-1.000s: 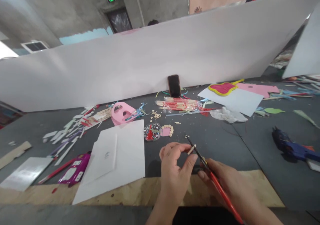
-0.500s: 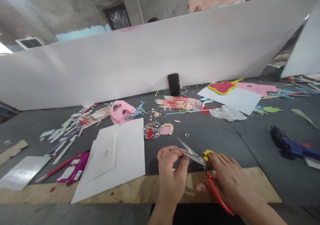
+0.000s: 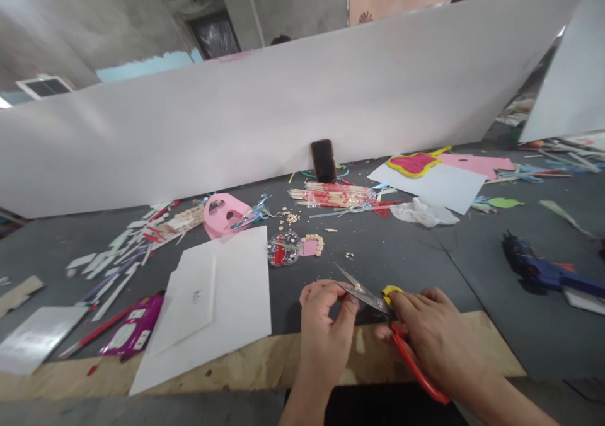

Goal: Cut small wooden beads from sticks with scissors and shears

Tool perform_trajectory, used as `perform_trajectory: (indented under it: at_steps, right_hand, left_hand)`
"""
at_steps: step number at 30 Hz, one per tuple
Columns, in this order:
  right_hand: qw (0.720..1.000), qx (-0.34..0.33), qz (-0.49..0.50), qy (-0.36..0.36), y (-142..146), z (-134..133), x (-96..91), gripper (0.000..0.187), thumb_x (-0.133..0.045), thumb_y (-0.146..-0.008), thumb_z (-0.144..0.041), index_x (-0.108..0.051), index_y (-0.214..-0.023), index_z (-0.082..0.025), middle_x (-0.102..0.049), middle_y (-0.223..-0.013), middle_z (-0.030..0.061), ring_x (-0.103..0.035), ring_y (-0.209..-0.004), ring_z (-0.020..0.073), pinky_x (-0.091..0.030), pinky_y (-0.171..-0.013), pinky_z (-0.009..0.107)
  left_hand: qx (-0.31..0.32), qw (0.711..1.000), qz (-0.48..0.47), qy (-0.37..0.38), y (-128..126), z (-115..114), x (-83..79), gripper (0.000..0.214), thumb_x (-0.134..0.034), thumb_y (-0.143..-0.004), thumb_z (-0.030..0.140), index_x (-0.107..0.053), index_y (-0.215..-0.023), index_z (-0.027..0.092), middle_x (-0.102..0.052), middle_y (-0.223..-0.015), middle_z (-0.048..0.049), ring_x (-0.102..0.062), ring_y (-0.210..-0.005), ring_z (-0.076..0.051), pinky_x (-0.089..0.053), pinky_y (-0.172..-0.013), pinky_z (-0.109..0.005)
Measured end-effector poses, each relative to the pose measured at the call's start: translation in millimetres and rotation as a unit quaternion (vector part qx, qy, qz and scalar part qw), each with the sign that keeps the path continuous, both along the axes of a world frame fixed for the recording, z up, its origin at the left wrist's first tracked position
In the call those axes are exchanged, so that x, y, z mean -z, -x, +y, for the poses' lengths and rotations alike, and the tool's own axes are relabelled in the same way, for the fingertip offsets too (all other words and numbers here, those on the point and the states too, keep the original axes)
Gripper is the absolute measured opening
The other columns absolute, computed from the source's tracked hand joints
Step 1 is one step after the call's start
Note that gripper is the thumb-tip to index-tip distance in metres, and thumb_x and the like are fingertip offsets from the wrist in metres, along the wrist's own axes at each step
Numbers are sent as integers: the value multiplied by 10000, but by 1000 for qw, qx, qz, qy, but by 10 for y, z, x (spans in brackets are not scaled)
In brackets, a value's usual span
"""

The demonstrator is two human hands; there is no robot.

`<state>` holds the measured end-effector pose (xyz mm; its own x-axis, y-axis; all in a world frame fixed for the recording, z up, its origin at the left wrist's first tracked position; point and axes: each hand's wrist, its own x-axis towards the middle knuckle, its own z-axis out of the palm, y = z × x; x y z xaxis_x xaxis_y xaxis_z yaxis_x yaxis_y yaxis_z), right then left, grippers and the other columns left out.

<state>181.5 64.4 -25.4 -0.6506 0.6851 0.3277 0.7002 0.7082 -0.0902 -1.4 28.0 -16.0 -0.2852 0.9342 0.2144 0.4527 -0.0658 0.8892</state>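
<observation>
My right hand [image 3: 432, 334] is wrapped round the handles of a pair of scissors [image 3: 371, 299], one grip red and the other yellow. Its blades are parted and point left toward my left hand [image 3: 327, 325]. Thumb and forefinger of that hand pinch together right at the blades. A small pale bit shows between the blades; whether the left fingers hold it, I cannot make out. Beyond the hands lies a pink card piece [image 3: 309, 247] edged with small pale beads or cut bits, touching a clear round case [image 3: 282, 248] of coloured pieces. Tiny loose bits [image 3: 349, 255] lie nearby.
White sheets [image 3: 241, 300] and a purple packet [image 3: 132, 325] lie on the left. A phone [image 3: 324, 160] leans on the white partition [image 3: 189, 136], behind wrapped sticks [image 3: 333, 195]. A blue glue gun [image 3: 543, 268] rests at right. A pink mask-like cutout [image 3: 222, 215] sits back left.
The view has shifted slightly, moving the table things a little left in the picture. Both hands and the scissors keep nearly the same pose.
</observation>
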Motion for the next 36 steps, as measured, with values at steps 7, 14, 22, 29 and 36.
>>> perform_trajectory:
  at_steps: [7, 14, 22, 29, 36]
  right_hand:
    - [1000, 16, 5, -8, 9, 22, 2, 196, -398, -938, -340, -482, -815, -212, -657, -636, 20, -607, -553, 225, -281, -634, 347]
    - [999, 36, -4, 33, -15, 0, 18, 260, -563, -791, -368, -496, -957, -179, -690, -885, 103, -648, -789, 279, -323, -764, 409]
    - [999, 20, -13, 23, -35, 22, 23, 268, -565, -766, -281, -506, -998, -160, -691, -915, 114, -644, -796, 274, -305, -780, 411]
    - [999, 8, 1, 44, -44, 20, 4, 44, -506, -835, -235, -526, -838, -196, -678, -698, 33, -608, -604, 202, -281, -718, 364]
    - [999, 26, 1, 44, -34, 18, 3, 59, -509, -827, -256, -514, -844, -200, -682, -704, 33, -623, -629, 213, -293, -707, 363]
  left_hand:
    - [-17, 998, 60, -29, -17, 13, 7, 135, -562, -827, 221, -655, -730, 208, -712, -846, -45, -624, -882, -231, -435, -855, -429]
    - [-7, 997, 51, -52, -1, 30, 53, 229, -543, -843, 214, -667, -651, 198, -725, -837, -62, -642, -847, -221, -478, -809, -398]
    - [60, 997, -56, 4, 68, 59, 34, 184, -571, -825, 202, -698, -693, 175, -680, -679, -34, -648, -692, -170, -514, -649, -264]
    - [54, 997, -47, 24, 34, 31, 32, 231, -544, -857, 252, -681, -690, 170, -695, -793, -61, -655, -780, -190, -517, -707, -292]
    - [-27, 996, 81, -24, -20, 11, 73, 123, -586, -834, 237, -663, -746, 201, -704, -857, -52, -629, -887, -232, -443, -865, -437]
